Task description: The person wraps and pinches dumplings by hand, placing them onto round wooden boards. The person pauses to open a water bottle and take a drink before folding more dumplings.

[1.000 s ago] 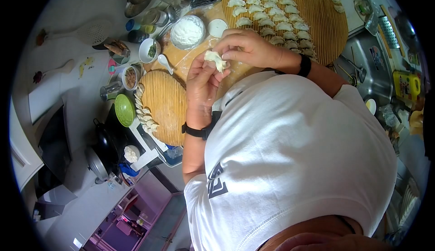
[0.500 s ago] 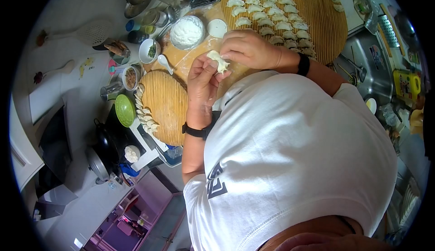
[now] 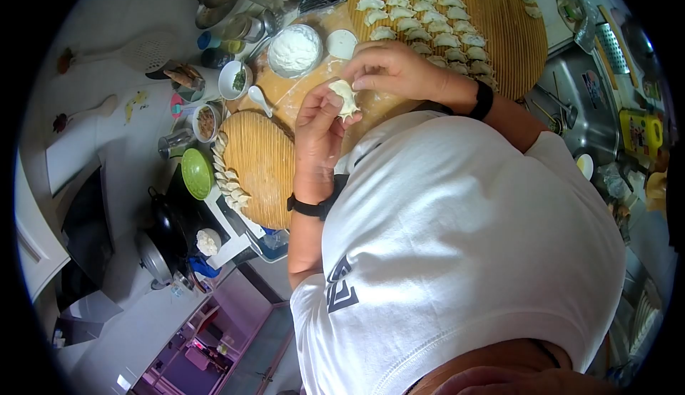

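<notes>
Hands (image 3: 318,122) (image 3: 397,75) at dumpling (image 3: 345,99) over floury board (image 3: 289,92); sink (image 3: 598,125) rightward.

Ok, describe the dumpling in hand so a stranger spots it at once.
From the person's white T-shirt, follow the black-banded left arm up to the left hand. It holds a pale, frilly-edged dough dumpling, the only one in hand; others lie on round, ribbed wooden boards.

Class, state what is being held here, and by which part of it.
A dumpling, by its left side in the picture, in the left hand.
</notes>
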Motion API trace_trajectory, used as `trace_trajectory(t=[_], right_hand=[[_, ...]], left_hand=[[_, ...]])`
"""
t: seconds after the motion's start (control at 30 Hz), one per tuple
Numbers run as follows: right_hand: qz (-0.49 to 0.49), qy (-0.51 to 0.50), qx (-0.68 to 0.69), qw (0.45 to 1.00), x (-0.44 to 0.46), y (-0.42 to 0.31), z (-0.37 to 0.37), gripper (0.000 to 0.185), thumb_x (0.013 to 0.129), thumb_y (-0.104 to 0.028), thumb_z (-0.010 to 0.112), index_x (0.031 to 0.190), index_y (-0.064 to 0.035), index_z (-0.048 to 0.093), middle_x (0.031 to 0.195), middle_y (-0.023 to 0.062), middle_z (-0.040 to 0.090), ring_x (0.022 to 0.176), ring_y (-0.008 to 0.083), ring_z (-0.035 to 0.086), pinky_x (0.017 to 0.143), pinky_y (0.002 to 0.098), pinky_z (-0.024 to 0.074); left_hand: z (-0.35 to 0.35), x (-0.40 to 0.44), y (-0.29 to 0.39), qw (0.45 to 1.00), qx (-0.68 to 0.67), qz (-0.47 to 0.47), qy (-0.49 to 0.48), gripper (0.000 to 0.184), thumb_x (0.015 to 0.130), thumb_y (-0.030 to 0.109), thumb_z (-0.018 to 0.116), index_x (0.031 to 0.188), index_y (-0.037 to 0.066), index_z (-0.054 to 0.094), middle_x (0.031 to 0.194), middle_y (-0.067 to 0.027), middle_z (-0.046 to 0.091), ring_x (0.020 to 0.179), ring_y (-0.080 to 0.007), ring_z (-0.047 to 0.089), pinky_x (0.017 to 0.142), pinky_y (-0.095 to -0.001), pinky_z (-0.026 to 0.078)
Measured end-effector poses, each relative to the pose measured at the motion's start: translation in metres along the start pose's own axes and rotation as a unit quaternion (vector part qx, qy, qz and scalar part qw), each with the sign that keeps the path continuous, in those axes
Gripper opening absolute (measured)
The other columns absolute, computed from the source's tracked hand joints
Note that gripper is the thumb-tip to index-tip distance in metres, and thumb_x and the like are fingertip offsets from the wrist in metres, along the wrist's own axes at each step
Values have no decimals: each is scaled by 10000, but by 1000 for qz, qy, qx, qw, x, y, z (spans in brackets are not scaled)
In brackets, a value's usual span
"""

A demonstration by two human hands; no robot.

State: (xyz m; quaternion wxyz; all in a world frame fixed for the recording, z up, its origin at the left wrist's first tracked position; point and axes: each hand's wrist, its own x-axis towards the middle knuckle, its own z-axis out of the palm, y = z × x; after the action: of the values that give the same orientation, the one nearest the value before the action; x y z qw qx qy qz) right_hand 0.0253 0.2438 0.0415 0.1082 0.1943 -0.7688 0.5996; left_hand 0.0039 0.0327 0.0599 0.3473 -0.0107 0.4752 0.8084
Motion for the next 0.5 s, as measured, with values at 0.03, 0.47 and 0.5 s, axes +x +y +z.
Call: trace_trajectory(t=[0.03,0.47,0.5], right_hand=[[11,-10,14,1000,-1,0,0,176,866,-151,665,998,-34,669,879,63,632,803,162,628,706,283,500],[-71,-15,-45,996,-4,1,3,103,841,-77,646,920,-21,610,849,89,588,773,231,581,691,326,472],[-71,-15,-45,996,-4,-1,2,103,841,-77,646,920,-21,610,849,89,588,773,231,581,691,326,472]], left_hand=[[-1,0,0,1000,5,-3,-3,278,930,83,591,1198,16,560,1042,-80,628,858,-150,631,711,-304,595],[-5,0,-4,999,32,-13,6,228,923,75,601,1142,22,568,1022,-71,642,871,-140,622,711,-279,550],[-5,0,-3,999,32,-13,6,228,923,75,601,1142,22,568,1022,-71,642,871,-140,622,711,-279,550]])
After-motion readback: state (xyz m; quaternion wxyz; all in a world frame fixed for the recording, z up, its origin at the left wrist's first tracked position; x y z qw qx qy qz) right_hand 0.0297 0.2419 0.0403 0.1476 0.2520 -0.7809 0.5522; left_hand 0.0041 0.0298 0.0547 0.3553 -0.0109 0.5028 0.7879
